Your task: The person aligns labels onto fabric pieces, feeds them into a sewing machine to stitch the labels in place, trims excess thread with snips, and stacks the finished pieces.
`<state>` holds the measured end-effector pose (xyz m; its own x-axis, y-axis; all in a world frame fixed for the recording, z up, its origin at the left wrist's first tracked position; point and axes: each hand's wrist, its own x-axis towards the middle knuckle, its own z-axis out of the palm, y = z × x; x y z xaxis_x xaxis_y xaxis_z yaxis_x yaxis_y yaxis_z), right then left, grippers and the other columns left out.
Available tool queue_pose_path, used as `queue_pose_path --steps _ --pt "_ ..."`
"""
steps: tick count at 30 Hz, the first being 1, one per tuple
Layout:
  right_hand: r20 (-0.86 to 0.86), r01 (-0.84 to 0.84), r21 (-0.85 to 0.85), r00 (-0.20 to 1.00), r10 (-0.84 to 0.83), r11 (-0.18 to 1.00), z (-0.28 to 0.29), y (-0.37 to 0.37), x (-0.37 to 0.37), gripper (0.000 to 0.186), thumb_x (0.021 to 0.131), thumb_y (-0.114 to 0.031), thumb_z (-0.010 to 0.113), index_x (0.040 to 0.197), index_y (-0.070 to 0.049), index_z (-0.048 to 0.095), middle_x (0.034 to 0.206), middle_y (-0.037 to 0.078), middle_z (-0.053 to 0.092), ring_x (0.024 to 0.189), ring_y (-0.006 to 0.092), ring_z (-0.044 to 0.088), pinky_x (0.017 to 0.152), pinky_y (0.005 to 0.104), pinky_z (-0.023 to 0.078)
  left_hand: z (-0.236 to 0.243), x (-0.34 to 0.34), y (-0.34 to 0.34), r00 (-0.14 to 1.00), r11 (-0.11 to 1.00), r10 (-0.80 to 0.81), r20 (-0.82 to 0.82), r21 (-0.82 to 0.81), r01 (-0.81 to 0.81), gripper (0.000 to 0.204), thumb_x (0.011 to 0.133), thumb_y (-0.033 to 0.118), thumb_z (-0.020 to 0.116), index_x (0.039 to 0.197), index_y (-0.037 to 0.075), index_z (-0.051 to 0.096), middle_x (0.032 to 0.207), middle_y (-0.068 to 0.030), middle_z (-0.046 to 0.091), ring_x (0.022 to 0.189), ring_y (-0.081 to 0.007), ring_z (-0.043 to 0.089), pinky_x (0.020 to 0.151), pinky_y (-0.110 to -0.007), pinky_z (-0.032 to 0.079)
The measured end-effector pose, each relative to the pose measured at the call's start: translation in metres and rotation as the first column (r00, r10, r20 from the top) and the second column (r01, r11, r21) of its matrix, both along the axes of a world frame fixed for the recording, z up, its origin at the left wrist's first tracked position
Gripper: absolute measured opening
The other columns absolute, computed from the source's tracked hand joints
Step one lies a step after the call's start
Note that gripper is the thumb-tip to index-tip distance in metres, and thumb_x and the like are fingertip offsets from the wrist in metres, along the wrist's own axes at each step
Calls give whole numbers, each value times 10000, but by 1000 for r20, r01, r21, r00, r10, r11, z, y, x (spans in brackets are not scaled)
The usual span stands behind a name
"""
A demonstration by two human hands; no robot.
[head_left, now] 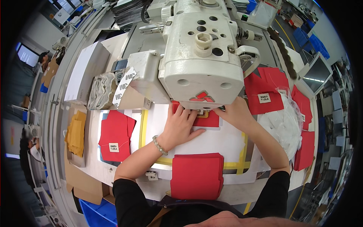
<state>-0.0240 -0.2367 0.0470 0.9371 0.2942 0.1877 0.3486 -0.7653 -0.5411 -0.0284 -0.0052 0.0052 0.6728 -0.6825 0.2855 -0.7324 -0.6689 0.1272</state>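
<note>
My left hand (179, 126) lies flat, fingers spread, with its fingertips on a red fabric piece (208, 121) beneath the head of a white industrial sewing machine (204, 77). A small metal frame of the machine rests on that fabric. To the right of it, my right hand (238, 115) reaches in under the machine head with curled fingers. Its thumb and fingertips come together by a small dark thing that I cannot make out; part of the fingers is hidden. A stack of red fabric pieces (196, 176) lies at the table's front edge, between my forearms.
More red pieces with pale labels lie at left (113, 130) and right (261, 90), near a clear plastic bag (279, 125). Yellow pieces (76, 132) fill a tray at far left. Behind stands a white box (87, 72); small labels (152, 175) lie near my left forearm.
</note>
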Motion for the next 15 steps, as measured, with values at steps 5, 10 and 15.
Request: queue_pose_path --steps 5,10,15 --pt "34 -13 23 999 12 1000 -2 -1 1 213 827 -241 648 904 -53 709 780 176 657 731 365 637 662 451 504 -2 0 -1 999 999 -35 8 -33 36 658 807 570 649 1208 52 595 1151 -165 517 1112 -344 473 1048 -582 265" --pt "99 -13 -24 995 15 1000 -6 3 2 230 835 -257 650 862 -32 692 777 181 659 719 374 636 647 453 506 -5 0 -3 997 997 -60 45 -43 62 667 803 567 651 1218 48 589 1155 -166 517 1114 -343 476 1050 -592 259" --pt "139 -8 -8 990 9 1000 -9 4 3 249 831 -275 658 861 -30 690 755 183 655 704 379 633 640 453 507 -6 0 -5 999 999 -28 16 -23 29 708 795 597 636 1219 32 584 1212 -179 498 1188 -356 438 1059 -601 243"
